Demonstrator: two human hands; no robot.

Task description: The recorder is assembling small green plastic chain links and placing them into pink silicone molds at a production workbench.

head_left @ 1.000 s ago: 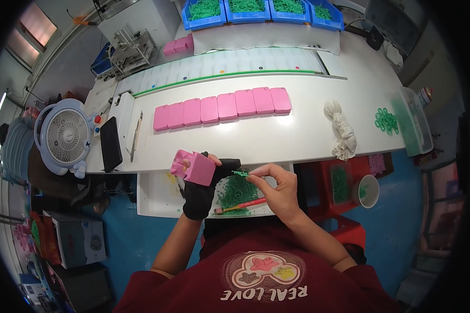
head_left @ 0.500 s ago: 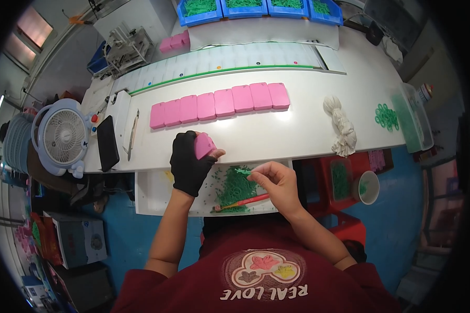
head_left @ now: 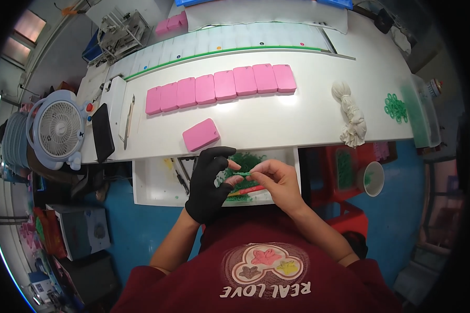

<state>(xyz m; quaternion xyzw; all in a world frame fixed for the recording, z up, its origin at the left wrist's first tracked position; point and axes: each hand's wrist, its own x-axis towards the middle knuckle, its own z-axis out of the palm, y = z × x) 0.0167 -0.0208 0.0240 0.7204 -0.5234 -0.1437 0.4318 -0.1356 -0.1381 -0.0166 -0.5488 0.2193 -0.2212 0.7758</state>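
My right hand [head_left: 281, 183] pinches a small green plastic piece [head_left: 242, 173] between thumb and fingertips, above the open drawer. My left hand [head_left: 210, 183], in a black glove with bare thumb and finger ends, reaches in from the left. Its thumb and finger stand apart around the free end of the piece; whether they touch it is hard to make out. Just beyond the left hand, a pink block [head_left: 201, 134] with rounded corners lies alone on the white table. Behind it, several like pink blocks [head_left: 225, 85] lie side by side in a row.
The white drawer [head_left: 143, 190] holds green bits and a red stick-like tool [head_left: 251, 191]. On the table are a bundle of white cloth [head_left: 350, 115], green rings [head_left: 396, 108], a black phone-like slab [head_left: 103, 132] and tweezers [head_left: 127, 121]. A fan [head_left: 61, 130] stands left, a white cup [head_left: 371, 179] right.
My left hand has let go of the pink block, which now lies on the table. It has come nearer and rightward to the green piece in my right hand. The view has shifted.
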